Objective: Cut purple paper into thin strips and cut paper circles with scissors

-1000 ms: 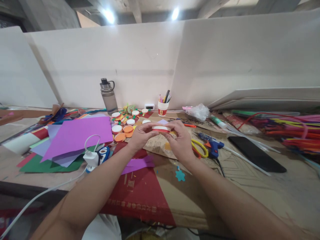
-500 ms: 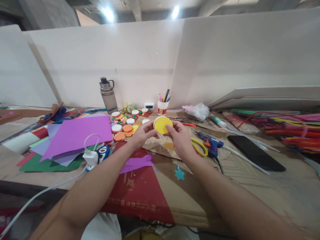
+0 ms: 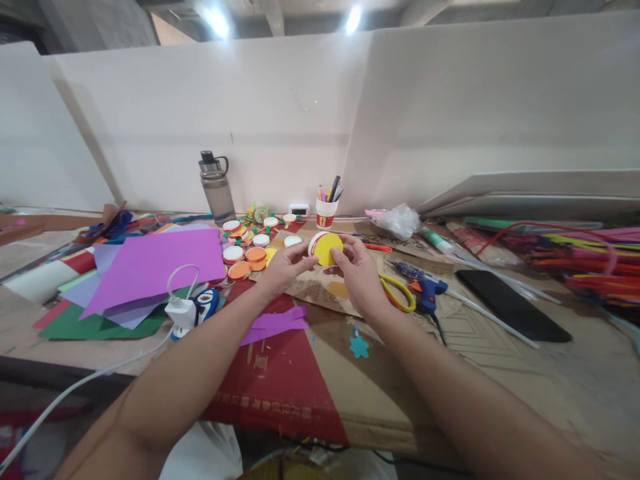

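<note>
Between both hands, above the cardboard, is a round disc (image 3: 327,250) with a yellow face and a white rim, and a reddish line along the rim. My left hand (image 3: 286,268) pinches its left edge with thumb and fingers. On its right side, my right hand (image 3: 359,270) grips it, the thumb over the yellow face and the fingers partly hidden behind. Just beyond my left hand lie several similar discs, with orange faces (image 3: 239,270) and white faces (image 3: 233,254). Yellow-handled scissors (image 3: 400,295) and a blue glue gun (image 3: 427,293) lie right of my right hand.
Purple paper (image 3: 160,267) covers other coloured sheets at left, beside a white charger plug (image 3: 181,312). A water bottle (image 3: 217,190) and a paper cup of pens (image 3: 327,213) stand at the back. A black phone (image 3: 510,305) and pipe cleaners (image 3: 600,260) are at right.
The disc has turned slightly, so more of its white rim shows on the left. Both hands keep hold of it in nearly the same place.
</note>
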A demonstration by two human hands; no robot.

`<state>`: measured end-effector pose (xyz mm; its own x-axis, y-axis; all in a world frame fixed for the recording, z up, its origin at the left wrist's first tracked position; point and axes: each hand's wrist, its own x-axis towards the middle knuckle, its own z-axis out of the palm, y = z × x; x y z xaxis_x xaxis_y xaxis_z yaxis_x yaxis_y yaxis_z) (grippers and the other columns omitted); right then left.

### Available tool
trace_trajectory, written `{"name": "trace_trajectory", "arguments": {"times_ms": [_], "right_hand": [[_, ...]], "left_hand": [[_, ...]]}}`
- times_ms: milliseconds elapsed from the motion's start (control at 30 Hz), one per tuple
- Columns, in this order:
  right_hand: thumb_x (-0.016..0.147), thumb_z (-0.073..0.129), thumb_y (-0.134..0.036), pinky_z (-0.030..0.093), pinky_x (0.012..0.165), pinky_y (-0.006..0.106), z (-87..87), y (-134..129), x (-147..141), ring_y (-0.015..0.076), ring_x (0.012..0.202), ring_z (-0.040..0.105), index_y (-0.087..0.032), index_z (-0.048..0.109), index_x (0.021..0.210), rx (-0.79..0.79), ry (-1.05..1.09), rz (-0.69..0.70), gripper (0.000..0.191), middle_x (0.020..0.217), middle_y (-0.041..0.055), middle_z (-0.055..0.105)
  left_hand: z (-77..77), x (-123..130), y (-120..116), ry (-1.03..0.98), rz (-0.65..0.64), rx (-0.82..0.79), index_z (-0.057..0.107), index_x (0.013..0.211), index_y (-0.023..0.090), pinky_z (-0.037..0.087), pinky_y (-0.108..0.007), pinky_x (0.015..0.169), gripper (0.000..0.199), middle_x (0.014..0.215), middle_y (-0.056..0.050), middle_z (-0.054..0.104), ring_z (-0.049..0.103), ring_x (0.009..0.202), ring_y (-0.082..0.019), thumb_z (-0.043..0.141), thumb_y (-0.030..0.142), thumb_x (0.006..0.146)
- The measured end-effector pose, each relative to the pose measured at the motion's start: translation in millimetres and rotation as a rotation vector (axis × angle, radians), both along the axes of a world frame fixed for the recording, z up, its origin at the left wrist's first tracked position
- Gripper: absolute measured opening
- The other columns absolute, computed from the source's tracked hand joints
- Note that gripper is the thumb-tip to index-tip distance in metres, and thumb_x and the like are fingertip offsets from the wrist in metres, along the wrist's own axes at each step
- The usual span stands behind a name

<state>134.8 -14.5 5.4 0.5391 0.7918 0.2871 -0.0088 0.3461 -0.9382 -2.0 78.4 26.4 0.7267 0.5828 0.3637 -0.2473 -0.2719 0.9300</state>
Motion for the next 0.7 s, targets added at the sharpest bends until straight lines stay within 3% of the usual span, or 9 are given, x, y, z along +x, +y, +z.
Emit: {"name": "trace_trajectory", "arguments": {"times_ms": [100, 233, 333, 500, 600, 700], "right_hand": [[0.083, 0.063, -0.045, 0.058, 0.069, 0.037, 0.7, -0.6, 5.1, 0.0202, 0.085, 0.064, -0.024, 0.058, 0.116, -0.04, -0.175, -0.046, 0.04, 0.105, 0.0065, 0.067], [0.087, 0.06, -0.044, 0.048, 0.096, 0.05, 1.5, -1.4, 13.3, 0.0279, 0.109, 0.06, -0.021, 0.065, 0.119, -0.043, -0.572, -0.16, 0.039, 0.119, 0.013, 0.065], [0.091, 0.055, -0.048, 0.045, 0.099, 0.051, 1.5, -2.2, 14.6, 0.0292, 0.116, 0.057, -0.022, 0.062, 0.126, -0.05, -0.685, -0.099, 0.044, 0.125, 0.0142, 0.064], [0.082, 0.066, -0.051, 0.051, 0.088, 0.044, 2.5, -2.5, 9.5, 0.028, 0.108, 0.06, -0.021, 0.065, 0.116, -0.064, -0.668, -0.032, 0.045, 0.118, 0.0112, 0.066], [0.078, 0.069, -0.05, 0.053, 0.083, 0.039, 3.8, -1.2, 7.1, 0.0253, 0.099, 0.063, -0.022, 0.067, 0.107, -0.066, -0.54, 0.009, 0.041, 0.105, 0.0076, 0.069], [0.075, 0.072, -0.048, 0.054, 0.085, 0.038, 6.6, -1.3, 4.8, 0.024, 0.101, 0.064, -0.024, 0.067, 0.111, -0.045, -0.344, 0.094, 0.043, 0.107, 0.0059, 0.071]], "left_hand": [[-5.5, 4.3, 0.5, -0.024, -0.047, -0.149, 0.076, 0.1, 0.017, 0.048, -0.024, 0.065, 0.032, 0.086, -0.004, 0.069, 0.058, 0.068, -0.012, 0.076, 0.039, 0.077], [-10.7, 7.9, 1.0, -0.056, -0.125, -0.443, 0.074, 0.095, 0.013, 0.05, -0.022, 0.06, 0.035, 0.074, -0.004, 0.068, 0.058, 0.062, -0.01, 0.078, 0.041, 0.076], [-11.2, 8.1, 2.5, -0.071, -0.133, -0.576, 0.071, 0.087, 0.011, 0.051, -0.022, 0.059, 0.034, 0.068, -0.004, 0.066, 0.059, 0.058, -0.01, 0.081, 0.041, 0.073], [-11.2, 7.5, 3.6, -0.04, -0.199, -0.698, 0.067, 0.085, 0.013, 0.054, -0.023, 0.059, 0.034, 0.074, -0.004, 0.069, 0.065, 0.064, -0.012, 0.079, 0.043, 0.075], [-12.8, 6.8, 2.2, 0.017, -0.282, -0.699, 0.066, 0.097, 0.015, 0.054, -0.024, 0.06, 0.044, 0.084, -0.006, 0.071, 0.069, 0.071, -0.015, 0.076, 0.052, 0.075], [-13.9, 5.8, 1.3, 0.035, -0.322, -0.674, 0.064, 0.104, 0.019, 0.053, -0.024, 0.061, 0.051, 0.095, -0.008, 0.073, 0.072, 0.077, -0.018, 0.077, 0.057, 0.072]]}}
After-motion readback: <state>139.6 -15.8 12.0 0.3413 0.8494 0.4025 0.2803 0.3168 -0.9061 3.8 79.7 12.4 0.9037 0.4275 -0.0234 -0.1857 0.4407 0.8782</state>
